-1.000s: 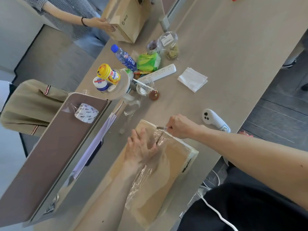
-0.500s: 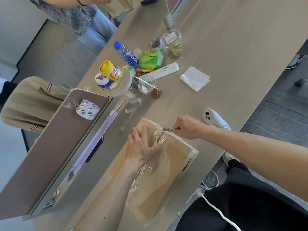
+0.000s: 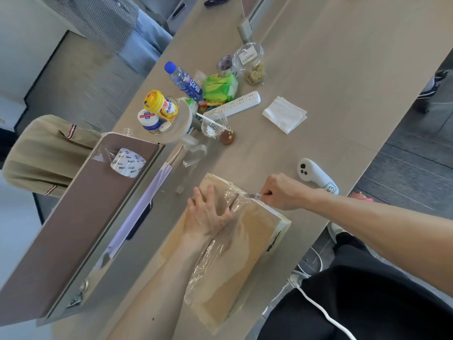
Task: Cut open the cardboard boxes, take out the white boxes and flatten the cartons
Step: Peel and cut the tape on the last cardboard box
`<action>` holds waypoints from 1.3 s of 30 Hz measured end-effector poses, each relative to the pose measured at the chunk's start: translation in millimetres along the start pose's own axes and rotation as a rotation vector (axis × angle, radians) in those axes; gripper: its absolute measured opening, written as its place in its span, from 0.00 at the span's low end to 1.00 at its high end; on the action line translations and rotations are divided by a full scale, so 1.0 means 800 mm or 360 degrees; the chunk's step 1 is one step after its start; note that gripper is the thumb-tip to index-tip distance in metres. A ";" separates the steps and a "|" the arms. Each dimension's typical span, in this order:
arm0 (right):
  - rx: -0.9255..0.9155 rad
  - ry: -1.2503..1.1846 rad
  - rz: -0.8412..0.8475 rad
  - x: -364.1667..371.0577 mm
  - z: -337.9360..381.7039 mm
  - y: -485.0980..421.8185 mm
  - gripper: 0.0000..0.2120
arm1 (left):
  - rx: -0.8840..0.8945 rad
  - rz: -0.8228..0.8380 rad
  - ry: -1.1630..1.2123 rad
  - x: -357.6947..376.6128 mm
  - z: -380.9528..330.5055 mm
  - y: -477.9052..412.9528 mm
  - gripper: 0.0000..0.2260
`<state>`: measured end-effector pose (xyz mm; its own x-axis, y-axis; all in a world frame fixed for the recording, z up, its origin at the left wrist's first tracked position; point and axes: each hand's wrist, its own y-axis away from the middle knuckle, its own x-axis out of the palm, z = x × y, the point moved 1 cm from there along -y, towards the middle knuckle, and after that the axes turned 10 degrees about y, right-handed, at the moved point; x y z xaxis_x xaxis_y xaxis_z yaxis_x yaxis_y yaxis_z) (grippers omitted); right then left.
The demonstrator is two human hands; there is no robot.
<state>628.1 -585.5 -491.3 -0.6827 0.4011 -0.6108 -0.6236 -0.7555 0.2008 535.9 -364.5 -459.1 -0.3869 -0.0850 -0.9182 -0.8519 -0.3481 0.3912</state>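
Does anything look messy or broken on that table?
Yes. The clear film over the cardboard box is wrinkled and bunched up near where the right hand holds a blade to it. Crumpled clear scraps also lie on the table beyond the box.

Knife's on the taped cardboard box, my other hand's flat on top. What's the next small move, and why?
Probably draw the knife through the clear tape, away from the left hand pressing flat on the cardboard box. The right hand grips the knife with its blade at the tape, the box looks sealed, and the left thumb lies close.
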 end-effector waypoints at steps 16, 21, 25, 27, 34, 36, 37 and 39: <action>0.0110 -0.0004 0.0121 -0.014 0.002 0.025 0.21 | 0.0008 -0.0041 -0.0015 0.001 -0.001 0.001 0.48; 0.0138 -0.0011 0.0177 -0.021 0.003 0.037 0.22 | 0.0011 -0.0037 -0.0010 -0.001 -0.003 0.003 0.48; 0.0196 0.0033 0.0177 -0.026 0.000 0.039 0.20 | -0.0006 -0.0034 0.0077 0.001 0.000 0.008 0.47; 0.0328 0.0004 0.0099 -0.031 -0.002 0.038 0.19 | -0.0018 0.0024 0.0205 0.003 0.003 0.014 0.47; 0.0335 -0.0070 0.0016 -0.033 0.034 0.015 0.21 | -0.0067 -0.0068 0.1059 0.008 0.029 0.033 0.34; 0.0262 -0.0092 0.0020 -0.026 0.055 0.006 0.21 | -0.0067 -0.0213 0.1272 0.006 0.030 0.042 0.27; 0.0227 -0.0115 0.0035 -0.021 0.067 0.001 0.21 | -0.0074 -0.0267 0.1360 0.004 0.030 0.049 0.25; 0.0211 -0.0214 0.0106 -0.007 0.088 -0.010 0.22 | -0.0148 -0.0325 0.1578 0.006 0.033 0.062 0.23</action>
<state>609.8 -545.1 -435.5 -0.7635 0.4246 -0.4866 -0.6138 -0.7114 0.3422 482.3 -357.5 -442.3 0.2660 -0.7370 -0.6214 -0.8219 -0.5102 0.2533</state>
